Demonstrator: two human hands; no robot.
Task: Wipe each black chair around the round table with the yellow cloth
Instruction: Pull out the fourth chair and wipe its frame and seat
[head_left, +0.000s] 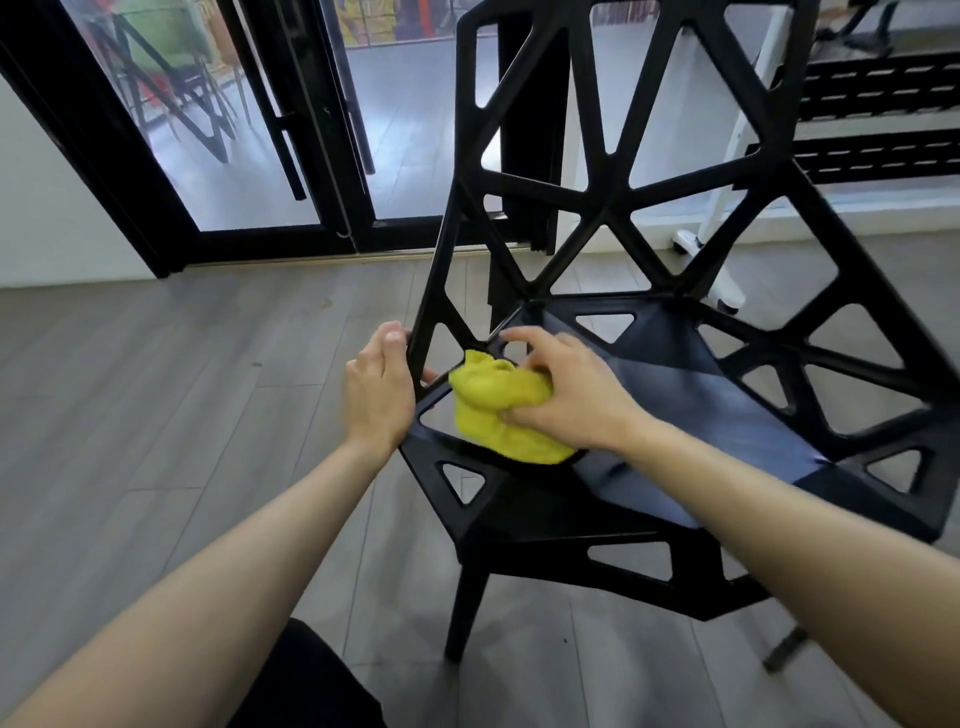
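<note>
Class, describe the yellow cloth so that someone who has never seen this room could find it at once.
Start at the black chair with triangular cut-outs, which fills the middle of the view. At the seat's left front corner, the right hand grips a crumpled yellow cloth, beside the left hand that holds the frame. It is the only bright yellow thing on the dark chair.

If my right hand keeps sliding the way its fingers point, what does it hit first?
Probably the chair's left side strut, which the left hand grips. The right hand, holding the cloth on the seat, points toward it, though depth is unclear.
</note>
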